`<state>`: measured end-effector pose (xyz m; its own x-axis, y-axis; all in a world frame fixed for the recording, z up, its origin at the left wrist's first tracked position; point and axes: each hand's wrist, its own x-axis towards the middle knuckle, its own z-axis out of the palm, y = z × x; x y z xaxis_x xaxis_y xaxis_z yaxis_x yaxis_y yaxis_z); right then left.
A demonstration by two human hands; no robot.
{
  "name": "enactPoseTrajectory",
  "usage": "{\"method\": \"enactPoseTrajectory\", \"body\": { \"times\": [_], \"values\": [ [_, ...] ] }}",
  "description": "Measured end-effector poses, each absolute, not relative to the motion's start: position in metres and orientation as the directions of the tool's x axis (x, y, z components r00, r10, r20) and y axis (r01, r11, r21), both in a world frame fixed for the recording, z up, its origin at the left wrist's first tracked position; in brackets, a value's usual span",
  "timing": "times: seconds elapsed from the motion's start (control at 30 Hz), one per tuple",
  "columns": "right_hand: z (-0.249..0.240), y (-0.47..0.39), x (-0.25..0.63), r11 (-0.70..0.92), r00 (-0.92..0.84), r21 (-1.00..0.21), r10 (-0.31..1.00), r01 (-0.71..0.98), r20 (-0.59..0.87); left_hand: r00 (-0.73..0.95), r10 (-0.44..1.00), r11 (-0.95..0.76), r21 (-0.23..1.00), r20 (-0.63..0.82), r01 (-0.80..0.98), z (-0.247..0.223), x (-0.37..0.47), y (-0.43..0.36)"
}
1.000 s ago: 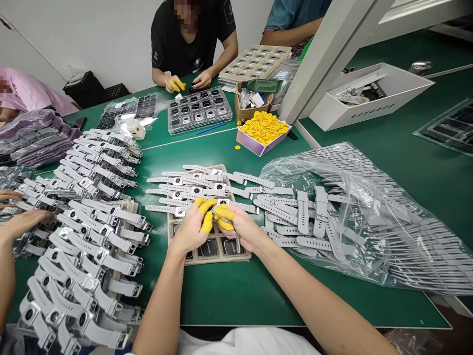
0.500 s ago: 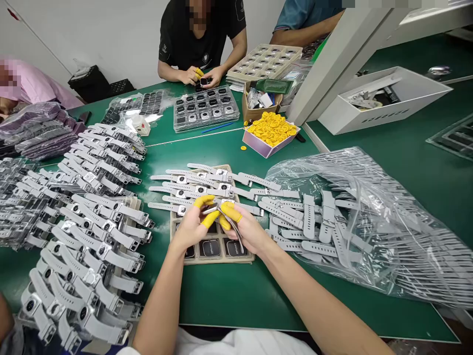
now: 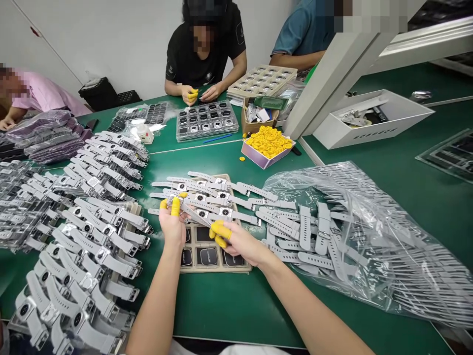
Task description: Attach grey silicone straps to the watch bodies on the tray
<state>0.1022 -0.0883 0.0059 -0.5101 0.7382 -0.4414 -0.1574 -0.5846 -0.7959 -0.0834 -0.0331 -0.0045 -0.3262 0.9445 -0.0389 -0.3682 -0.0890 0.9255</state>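
My left hand (image 3: 172, 228), with yellow finger cots, is closed on a watch case, mostly hidden by the fingers. From it a grey watch strap (image 3: 195, 215) slants down to the right. My right hand (image 3: 238, 240), also in yellow cots, pinches the strap's other end. Beneath both hands lies a beige compartment tray (image 3: 221, 269). Several watches with grey straps, backs facing up, rest across its far part. Dark square watch cases (image 3: 207, 257) sit in the near compartments.
Left are stacked trays of strapped watches (image 3: 86, 228). A plastic bag (image 3: 373, 217) of grey straps lies right, loose straps at its mouth. Beyond are a box of yellow finger cots (image 3: 266, 148), a clear watch tray (image 3: 207, 121) and a white bin (image 3: 373, 125). Co-workers sit across the table.
My hands have moved apart, the left one going left with the watch and the right one drawing the strap out straight. The head view has shifted slightly. The co-worker opposite moved their hands.
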Motion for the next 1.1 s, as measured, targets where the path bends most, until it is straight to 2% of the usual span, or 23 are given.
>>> {"method": "enactPoseTrajectory", "body": {
  "times": [0.17,0.27,0.37,0.43,0.47,0.53,0.6,0.67,0.73,0.9,1.1],
  "values": [
    [0.003,-0.087,0.102,-0.582,-0.496,-0.806,0.735,-0.11,-0.463,-0.431,0.902,-0.153,0.923,-0.015,-0.352,-0.004,-0.091,-0.029],
    [0.002,-0.086,0.104,-0.522,-0.438,-0.841,0.796,-0.146,-0.418,-0.453,0.89,-0.143,0.921,-0.04,-0.362,-0.001,-0.1,-0.027],
    [0.0,-0.085,0.105,-0.432,-0.353,-0.881,0.869,-0.193,-0.348,-0.261,0.957,0.039,0.952,-0.123,-0.305,-0.005,-0.096,-0.031],
    [-0.002,-0.085,0.104,-0.4,-0.349,-0.891,0.883,-0.215,-0.312,-0.058,0.988,0.131,0.975,-0.143,-0.179,-0.011,-0.086,-0.038],
    [-0.003,-0.085,0.103,-0.395,-0.358,-0.89,0.884,-0.228,-0.3,0.037,0.992,0.123,0.988,-0.119,-0.097,-0.015,-0.081,-0.043],
    [-0.005,-0.086,0.101,-0.397,-0.378,-0.884,0.879,-0.249,-0.289,0.188,0.982,-0.015,0.998,0.002,0.066,-0.021,-0.073,-0.05],
    [-0.006,-0.087,0.099,-0.405,-0.394,-0.878,0.873,-0.255,-0.288,0.296,0.942,-0.221,0.957,0.16,0.186,-0.023,-0.071,-0.054],
    [-0.007,-0.088,0.098,-0.412,-0.401,-0.874,0.868,-0.259,-0.291,0.388,0.881,-0.381,0.891,0.27,0.245,-0.023,-0.074,-0.055],
    [-0.008,-0.088,0.099,-0.419,-0.409,-0.865,0.866,-0.277,-0.289,0.46,0.831,-0.462,0.847,0.311,0.262,-0.021,-0.078,-0.054],
    [-0.009,-0.087,0.099,-0.44,-0.371,-0.825,0.876,-0.354,-0.309,0.505,0.802,-0.507,0.81,0.318,0.294,-0.018,-0.081,-0.052],
    [-0.008,-0.086,0.096,-0.451,-0.34,-0.78,0.883,-0.434,-0.322,0.452,0.837,-0.461,0.842,0.307,0.281,-0.017,-0.078,-0.055]
  ]
}}
